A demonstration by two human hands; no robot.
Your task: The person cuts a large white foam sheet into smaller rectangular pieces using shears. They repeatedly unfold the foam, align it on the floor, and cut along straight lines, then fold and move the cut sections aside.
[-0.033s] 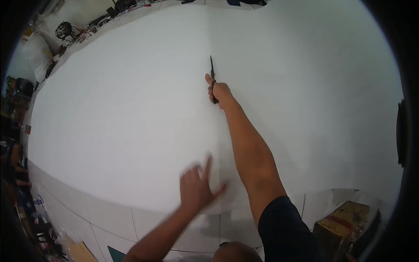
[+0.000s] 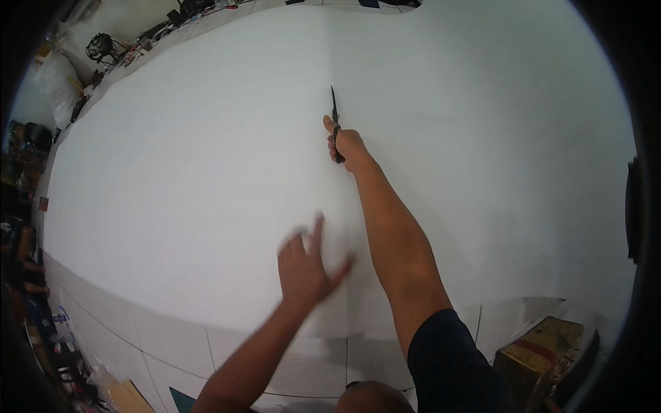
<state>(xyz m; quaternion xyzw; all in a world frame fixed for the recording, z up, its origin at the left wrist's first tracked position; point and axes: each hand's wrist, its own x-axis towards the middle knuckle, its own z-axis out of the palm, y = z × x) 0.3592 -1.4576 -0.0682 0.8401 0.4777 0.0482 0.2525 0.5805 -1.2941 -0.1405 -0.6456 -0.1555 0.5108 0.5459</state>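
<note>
One hand does the gripping: the right hand (image 2: 346, 146) is closed in a fist around the dark handle of a knife (image 2: 334, 117), thumb laid up along its spine, far out on the big white sheet (image 2: 172, 172) at the end of a straight arm. From that fist the blade runs directly away from the person, so the knife's long axis lies in line with the faint crease (or cut, it is too fine to tell) that goes on up the sheet toward its far edge. The left hand (image 2: 308, 265) is much nearer the body, fingers spread and flat on the sheet, holding nothing, just left of the right forearm and well short of the knife. Beyond the sheet's near edge lie pale floor tiles (image 2: 172, 344) and a cardboard box (image 2: 544, 347) at lower right. Against the earlier frame nothing differs: knife, fist and spread hand sit in the same places.
</note>
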